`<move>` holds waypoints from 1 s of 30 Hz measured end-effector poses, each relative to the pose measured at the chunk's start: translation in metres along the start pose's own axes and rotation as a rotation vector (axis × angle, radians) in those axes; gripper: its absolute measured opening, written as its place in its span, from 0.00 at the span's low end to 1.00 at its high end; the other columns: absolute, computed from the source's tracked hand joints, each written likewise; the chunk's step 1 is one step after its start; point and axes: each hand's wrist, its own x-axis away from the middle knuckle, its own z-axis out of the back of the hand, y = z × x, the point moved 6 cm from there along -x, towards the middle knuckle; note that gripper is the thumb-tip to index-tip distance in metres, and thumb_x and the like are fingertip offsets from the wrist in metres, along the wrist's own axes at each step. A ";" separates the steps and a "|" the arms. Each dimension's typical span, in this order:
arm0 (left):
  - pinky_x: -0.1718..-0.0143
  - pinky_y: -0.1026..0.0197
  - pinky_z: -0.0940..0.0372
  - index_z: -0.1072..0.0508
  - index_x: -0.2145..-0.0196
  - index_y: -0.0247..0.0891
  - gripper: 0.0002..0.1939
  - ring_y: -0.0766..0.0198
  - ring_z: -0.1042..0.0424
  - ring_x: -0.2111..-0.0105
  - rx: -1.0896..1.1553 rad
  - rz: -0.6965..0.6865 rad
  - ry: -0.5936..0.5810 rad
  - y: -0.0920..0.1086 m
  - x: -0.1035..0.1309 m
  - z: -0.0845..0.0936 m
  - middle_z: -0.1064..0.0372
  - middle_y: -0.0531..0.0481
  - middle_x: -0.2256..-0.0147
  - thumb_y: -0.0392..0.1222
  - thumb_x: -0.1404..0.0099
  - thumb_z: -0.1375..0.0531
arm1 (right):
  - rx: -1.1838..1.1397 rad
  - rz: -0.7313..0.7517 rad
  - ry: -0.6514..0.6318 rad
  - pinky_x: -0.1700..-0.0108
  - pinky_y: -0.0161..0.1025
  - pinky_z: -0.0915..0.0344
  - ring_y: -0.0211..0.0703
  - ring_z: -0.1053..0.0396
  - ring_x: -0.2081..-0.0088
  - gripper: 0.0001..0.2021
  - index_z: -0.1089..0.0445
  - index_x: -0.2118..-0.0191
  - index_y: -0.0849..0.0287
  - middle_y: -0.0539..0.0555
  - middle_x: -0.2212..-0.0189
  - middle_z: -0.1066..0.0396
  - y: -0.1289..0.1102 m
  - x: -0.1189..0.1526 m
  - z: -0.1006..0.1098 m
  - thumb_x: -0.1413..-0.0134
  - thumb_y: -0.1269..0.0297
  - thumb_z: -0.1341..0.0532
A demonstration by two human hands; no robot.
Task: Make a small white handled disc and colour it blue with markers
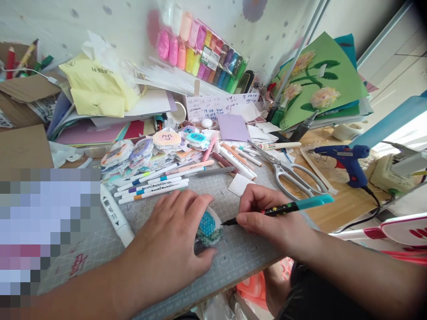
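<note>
My left hand [173, 235] is closed around a small rounded paper piece [209, 226] with a blue patterned centre, a green lower part and a white upper edge. Its far side is hidden behind my fingers. In my right hand [267, 222] is a black marker pen [283, 208] with a teal end, held in a writing grip. The pen's dark tip meets or nearly meets the white edge of the piece; I cannot tell which. Under both hands lies a grey cutting mat [233, 266] with grid lines.
Several markers [156, 189] lie beyond my left hand, below a pile of decorated paper pieces [167, 140]. Scissors [283, 171] rest at the right, near a blue hot glue gun [350, 158]. Coloured clay packs [203, 49] stand at the back.
</note>
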 end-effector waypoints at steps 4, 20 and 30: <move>0.51 0.43 0.43 0.41 0.48 0.42 0.27 0.47 0.37 0.52 0.006 -0.021 0.002 0.002 -0.001 -0.001 0.36 0.46 0.55 0.39 0.46 0.40 | 0.042 0.027 -0.012 0.78 0.32 0.50 0.32 0.47 0.79 0.09 0.39 0.78 0.58 0.44 0.82 0.41 -0.002 -0.002 -0.005 0.55 0.67 0.38; 0.52 0.43 0.44 0.41 0.49 0.42 0.26 0.47 0.36 0.53 0.000 -0.044 -0.007 0.002 0.000 -0.001 0.34 0.46 0.55 0.39 0.45 0.40 | 0.161 0.023 -0.040 0.79 0.32 0.50 0.33 0.47 0.79 0.10 0.41 0.78 0.57 0.45 0.82 0.42 -0.002 0.005 -0.012 0.53 0.67 0.39; 0.51 0.42 0.46 0.39 0.50 0.42 0.23 0.48 0.36 0.52 0.031 -0.034 -0.049 0.003 0.000 -0.001 0.34 0.46 0.55 0.39 0.44 0.40 | 0.146 0.040 -0.006 0.78 0.32 0.50 0.33 0.47 0.79 0.10 0.40 0.78 0.57 0.45 0.82 0.43 0.000 0.004 -0.010 0.52 0.66 0.39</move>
